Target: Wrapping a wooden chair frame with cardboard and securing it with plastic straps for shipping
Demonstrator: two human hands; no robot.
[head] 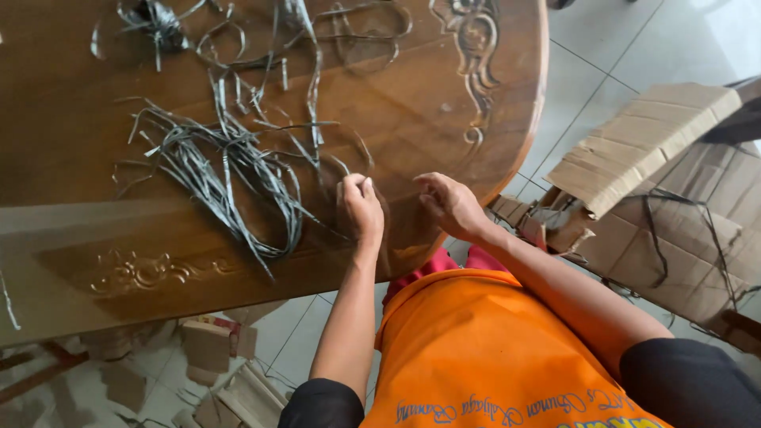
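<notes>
My left hand (361, 208) is curled nearly into a fist at the near edge of the carved wooden table (444, 119), its fingertips pinched shut on the end of a thin grey strip (337, 165) that arcs up and away from them across the tabletop. My right hand (450, 204) sits just beside it, apart from it, fingers bent inward with the tips drawn together; I cannot tell whether they grip anything, since whatever runs between my two hands is too fine to make out.

Just to the left of my left fingers lies the tangled bundle of grey strips (226, 178), several tails fanning toward the table edge. More loose curls (238, 47) lie farther off, beyond both hands. Off the table to the right of my right hand are flattened cardboard boxes (646, 135) on the tiled floor (618, 47).

The risk I see: the strip I hold crosses others near the bundle, so a pull could drag the tangle along or tighten it. The polished wood looks slick, and tails close to the edge could slide off. A strip this thin could also slip from my pinch.
</notes>
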